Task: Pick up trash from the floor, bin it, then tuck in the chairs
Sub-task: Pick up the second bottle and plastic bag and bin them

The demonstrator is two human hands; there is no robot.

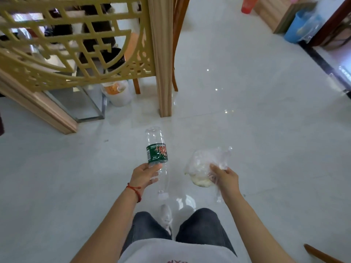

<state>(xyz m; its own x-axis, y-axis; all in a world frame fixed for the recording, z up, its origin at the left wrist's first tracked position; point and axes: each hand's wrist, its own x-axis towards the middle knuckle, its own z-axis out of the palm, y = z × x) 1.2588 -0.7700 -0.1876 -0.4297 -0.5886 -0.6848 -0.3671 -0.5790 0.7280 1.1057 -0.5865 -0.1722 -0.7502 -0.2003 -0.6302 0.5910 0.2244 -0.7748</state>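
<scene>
Two pieces of trash are being carried above the floor: an empty bottle (156, 154) is being gripped near its neck by the left hand (144, 174), and a crumpled bag (204, 168) is being pinched by the right hand (225, 177). Either could be dropped if the loose holds are slackened before the white bin (118, 94) is reached.

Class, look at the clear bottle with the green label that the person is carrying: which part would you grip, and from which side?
Grip the bottle on the clear wall just below its green label, coming from the left, as the left hand does. The body there is round and narrow enough for fingers to wrap, and the right hand is busy pinching the plastic bag.
</scene>
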